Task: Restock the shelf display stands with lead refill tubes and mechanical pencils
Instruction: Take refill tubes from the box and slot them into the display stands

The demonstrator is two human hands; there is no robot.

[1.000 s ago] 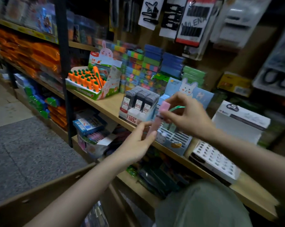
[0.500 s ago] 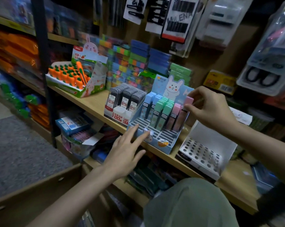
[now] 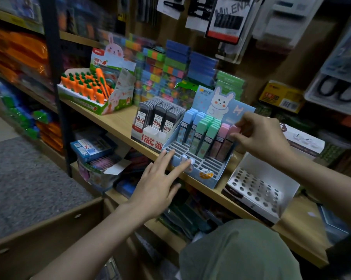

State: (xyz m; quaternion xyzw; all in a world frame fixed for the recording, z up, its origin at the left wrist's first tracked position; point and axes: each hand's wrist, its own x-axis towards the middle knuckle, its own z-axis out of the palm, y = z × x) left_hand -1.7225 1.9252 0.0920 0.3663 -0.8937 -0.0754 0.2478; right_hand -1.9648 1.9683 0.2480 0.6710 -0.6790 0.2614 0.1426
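A light-blue bunny display stand (image 3: pixel 198 176) sits on the wooden shelf (image 3: pixel 118 122). Its back slots hold upright blue, green and pink lead refill tubes; the front slots are bare. My right hand (image 3: pixel 259 136) pinches the cap of the rightmost pink lead tube (image 3: pixel 230 142), which stands in its slot. With fingers spread, my left hand (image 3: pixel 160 184) touches the stand's front edge and holds nothing. Left of it stands a box of black lead refill cases (image 3: pixel 156 122).
A white tray with round holes (image 3: pixel 257 190) stands empty to the right. A carrot-pen display (image 3: pixel 93 91) sits far left on the shelf, with stacked colourful boxes behind. A cardboard box edge (image 3: pixel 49 225) is at lower left, my knee (image 3: pixel 237 251) below the shelf.
My right hand carried the pink tube from in front of me into the stand's rightmost slot. My left hand let go of it and moved down to the stand's front edge.
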